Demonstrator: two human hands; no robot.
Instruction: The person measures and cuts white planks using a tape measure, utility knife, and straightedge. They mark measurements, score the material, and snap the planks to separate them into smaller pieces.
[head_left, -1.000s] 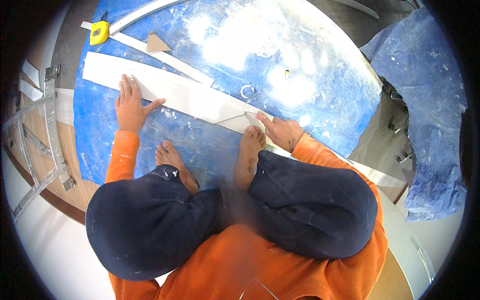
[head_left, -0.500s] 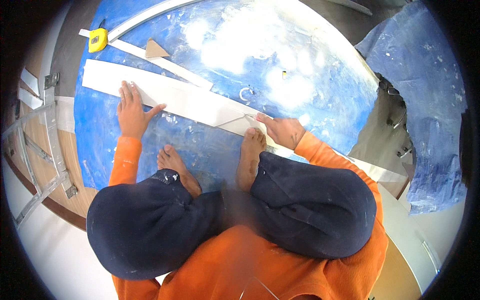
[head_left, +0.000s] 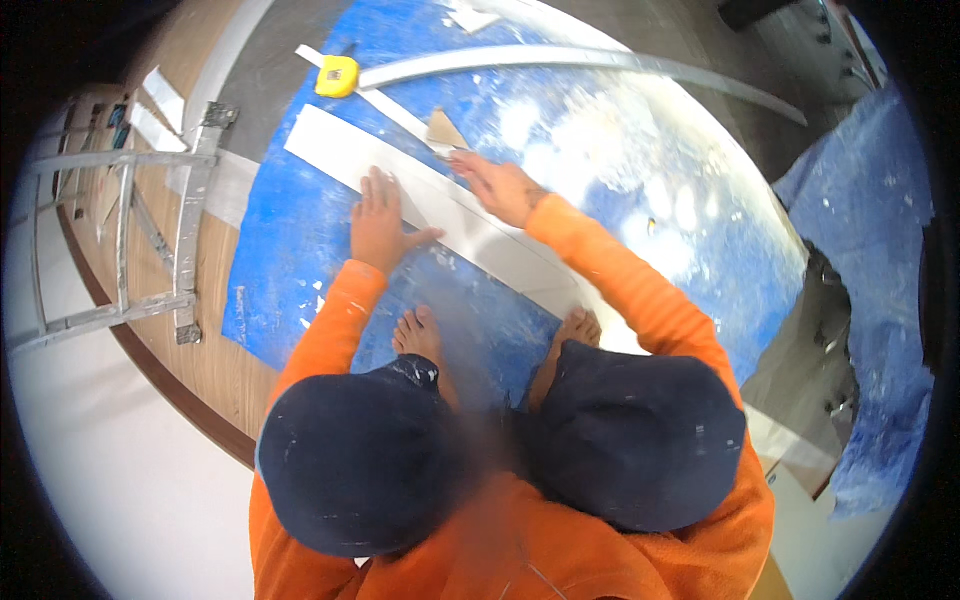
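A long white strip of board (head_left: 322, 138) lies slantwise on a paint-spotted blue sheet (head_left: 262, 290) in front of my feet. My left hand (head_left: 376, 222) rests on its near edge with the fingers flat and the thumb spread. Over the far edge, my right hand (head_left: 500, 190) is closed in a pinch. What it pinches is too small to make out. A thin dark line runs lengthwise along the board below this hand. Just beyond its fingertips lies a brown, roughly triangular scrap (head_left: 445, 130), beside a narrow white strip (head_left: 395, 112).
A yellow tape measure (head_left: 337, 77) sits past the board's far left end. Behind it stretches a long pale bar (head_left: 560, 60). A metal ladder (head_left: 190, 240) stands at the left. Another blue sheet (head_left: 880, 220) is at the right. My bare feet (head_left: 418, 335) flank the near side.
My right hand has gone from the board's right end leftward and away from me, to its far edge near the brown scrap. My left hand stays on the board. The view has shifted.
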